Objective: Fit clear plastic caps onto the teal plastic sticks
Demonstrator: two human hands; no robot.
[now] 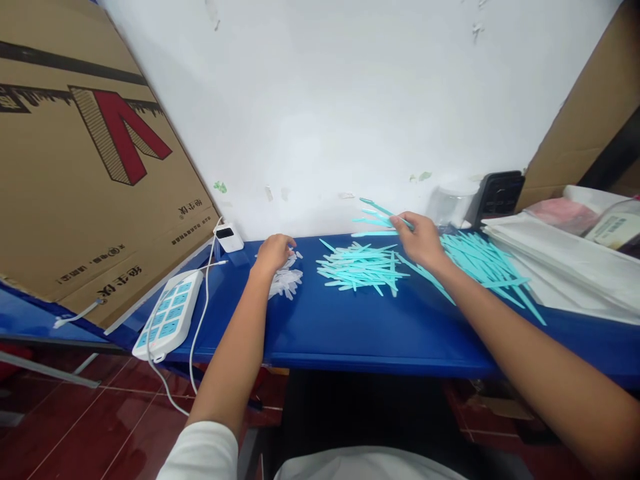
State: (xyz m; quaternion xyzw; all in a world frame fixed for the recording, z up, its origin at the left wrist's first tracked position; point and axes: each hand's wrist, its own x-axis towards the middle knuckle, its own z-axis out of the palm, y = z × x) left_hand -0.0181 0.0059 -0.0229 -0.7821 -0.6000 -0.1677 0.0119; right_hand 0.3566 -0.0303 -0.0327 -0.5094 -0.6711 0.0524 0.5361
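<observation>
My right hand [420, 239] is closed around several thin turquoise plastic sticks [377, 217], which fan out to the left above the table. Just below them lies a heap of similar sticks [357, 267]. My left hand [274, 253] is over a small pile of short translucent plastic pieces [286, 281], its fingers curled down at the pile's far side. The back of the hand hides most of the fingertips, so what they pinch does not show. To the right, beyond my right wrist, another heap of turquoise sticks [480, 263] spreads across the table.
On the blue table [350, 337], a white power strip [173, 313] with cables lies left, near a small white device [229, 237]. A clear jar [455, 203], a black device [501, 193] and white packaging [575, 260] stand right. Cardboard [90, 153] flanks the left; a white wall [340, 113] rises behind.
</observation>
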